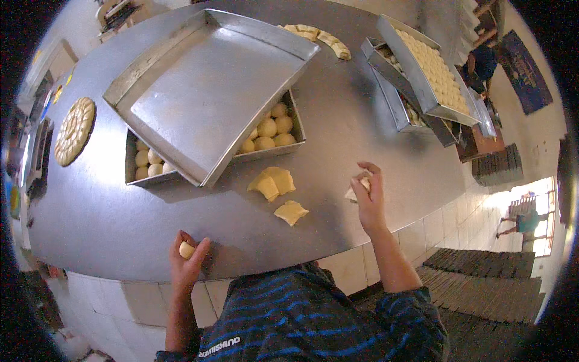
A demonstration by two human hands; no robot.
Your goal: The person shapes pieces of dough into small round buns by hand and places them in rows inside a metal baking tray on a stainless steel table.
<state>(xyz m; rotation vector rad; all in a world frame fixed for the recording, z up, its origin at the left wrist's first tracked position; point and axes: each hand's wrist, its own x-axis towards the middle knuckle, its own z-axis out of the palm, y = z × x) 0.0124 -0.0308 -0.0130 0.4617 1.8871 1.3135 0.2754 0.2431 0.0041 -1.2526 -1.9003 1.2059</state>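
My left hand (186, 256) is closed around a small ball of dough (186, 250) at the metal worktop's front edge. Further right and higher, my right hand (370, 196) has its fingers curled over a pale piece (352, 194), apparently dough, partly hidden. Between the hands lie cut slabs of yellowish dough (270, 184) and a smaller chunk (291, 212). Behind them an empty metal tray (205, 78) rests askew on another tray (295, 136) filled with round dough balls (267, 128).
Stacked dough-filled trays (429, 69) stand at the right, a scored dough ring (75, 131) at the left, and a segmented dough strip (339, 48) at the back. Dark slatted stacks (476, 265) stand right of the worktop (120, 223). Two other people (528, 222) (482, 63) are at the far right.
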